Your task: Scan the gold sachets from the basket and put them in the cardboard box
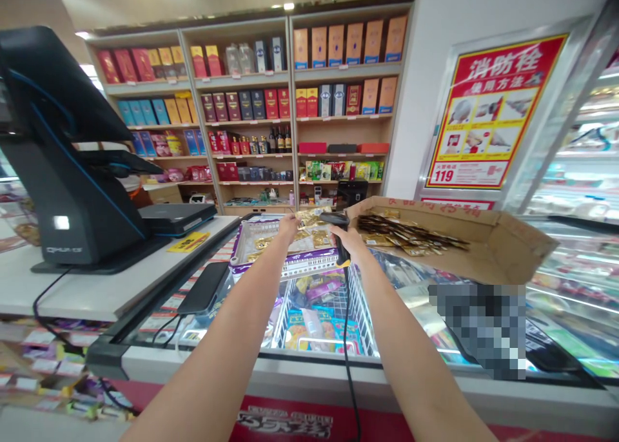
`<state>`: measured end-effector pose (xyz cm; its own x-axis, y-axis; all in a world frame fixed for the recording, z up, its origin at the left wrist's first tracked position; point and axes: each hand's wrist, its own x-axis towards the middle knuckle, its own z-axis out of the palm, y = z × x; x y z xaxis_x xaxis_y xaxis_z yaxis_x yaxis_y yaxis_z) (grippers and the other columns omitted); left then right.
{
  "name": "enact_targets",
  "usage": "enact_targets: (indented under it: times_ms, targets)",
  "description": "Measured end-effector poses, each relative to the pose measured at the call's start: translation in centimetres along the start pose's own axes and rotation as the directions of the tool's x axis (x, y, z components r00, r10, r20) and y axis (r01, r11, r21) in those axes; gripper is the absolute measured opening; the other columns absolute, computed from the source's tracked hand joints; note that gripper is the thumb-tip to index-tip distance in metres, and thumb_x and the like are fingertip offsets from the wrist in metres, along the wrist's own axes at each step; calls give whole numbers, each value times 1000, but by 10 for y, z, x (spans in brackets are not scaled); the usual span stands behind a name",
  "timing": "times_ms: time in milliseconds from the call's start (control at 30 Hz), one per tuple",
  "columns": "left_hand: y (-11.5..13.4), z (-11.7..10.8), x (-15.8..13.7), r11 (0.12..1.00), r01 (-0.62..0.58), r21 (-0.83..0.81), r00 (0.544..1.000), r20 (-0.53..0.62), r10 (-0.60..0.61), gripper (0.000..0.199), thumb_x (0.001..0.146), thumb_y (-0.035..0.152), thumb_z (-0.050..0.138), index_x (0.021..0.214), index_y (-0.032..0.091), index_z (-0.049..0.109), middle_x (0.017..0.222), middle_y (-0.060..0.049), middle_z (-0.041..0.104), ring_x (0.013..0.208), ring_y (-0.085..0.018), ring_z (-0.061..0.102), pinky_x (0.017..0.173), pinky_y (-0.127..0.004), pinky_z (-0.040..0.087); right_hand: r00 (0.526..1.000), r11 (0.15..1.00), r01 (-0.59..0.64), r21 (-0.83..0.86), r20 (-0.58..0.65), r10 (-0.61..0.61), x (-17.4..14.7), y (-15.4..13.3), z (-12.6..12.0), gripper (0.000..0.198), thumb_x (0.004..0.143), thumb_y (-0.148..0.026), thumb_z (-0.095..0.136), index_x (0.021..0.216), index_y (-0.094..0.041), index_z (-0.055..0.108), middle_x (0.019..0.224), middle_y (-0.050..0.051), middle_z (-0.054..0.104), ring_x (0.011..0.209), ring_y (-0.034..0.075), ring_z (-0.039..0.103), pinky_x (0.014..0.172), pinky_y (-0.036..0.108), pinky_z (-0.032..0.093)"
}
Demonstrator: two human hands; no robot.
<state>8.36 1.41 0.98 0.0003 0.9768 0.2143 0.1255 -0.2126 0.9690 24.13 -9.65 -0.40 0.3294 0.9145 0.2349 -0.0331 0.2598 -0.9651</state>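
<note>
My left hand is closed on the edge of a shiny gold packet, held up over a purple-and-white plastic basket. My right hand wraps round the grip of a black barcode scanner, its head pointing left at the packet. From the scanner's base a black cable hangs down toward me. More gold packets lie in the basket. To the right, a cardboard tray holds a fanned pile of similar packets.
Basket and tray stand on a glass-topped freezer with bagged goods inside. A black phone-shaped device with cables lies at the left. A checkout terminal stands on the left counter. Shelves of boxes line the back wall.
</note>
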Motion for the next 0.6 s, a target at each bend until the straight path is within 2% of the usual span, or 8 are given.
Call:
enact_targets:
  times_ms: [100, 233, 433, 600]
  targets:
    - [-1, -1, 1, 997, -18, 75, 999, -45, 22, 20, 75, 28, 65, 88, 13, 67, 68, -2, 61, 60, -11, 53, 60, -22, 44, 992, 1000, 0, -2, 126, 0, -1, -2, -2, 25, 72, -36, 70, 59, -17, 59, 50, 1, 56, 48, 13, 51, 51, 26, 42]
    - [-1, -1, 1, 994, -25, 111, 999, -42, 30, 32, 72, 33, 67, 97, 13, 69, 71, -4, 65, 66, -15, 57, 64, -24, 45, 991, 1000, 22, -19, 135, -19, -3, -4, -3, 25, 72, -36, 69, 59, -17, 58, 49, 1, 55, 47, 12, 49, 51, 26, 40]
    - [-1, -3, -2, 997, -57, 45, 997, -52, 60, 22, 72, 26, 65, 89, 12, 70, 75, -5, 66, 71, -16, 58, 66, -25, 45, 992, 999, 2, -48, 128, 4, -3, -4, -3, 26, 71, -39, 69, 59, -17, 58, 49, 1, 55, 48, 12, 49, 51, 26, 40]
    - [-1, -3, -3, 998, -58, 33, 995, -78, 61, 15, 71, 21, 64, 82, 13, 69, 69, -3, 64, 68, -16, 57, 67, -25, 45, 992, 999, 17, -48, 129, -11, -5, -7, -2, 26, 70, -39, 68, 59, -17, 58, 49, 1, 55, 48, 12, 49, 51, 26, 41]
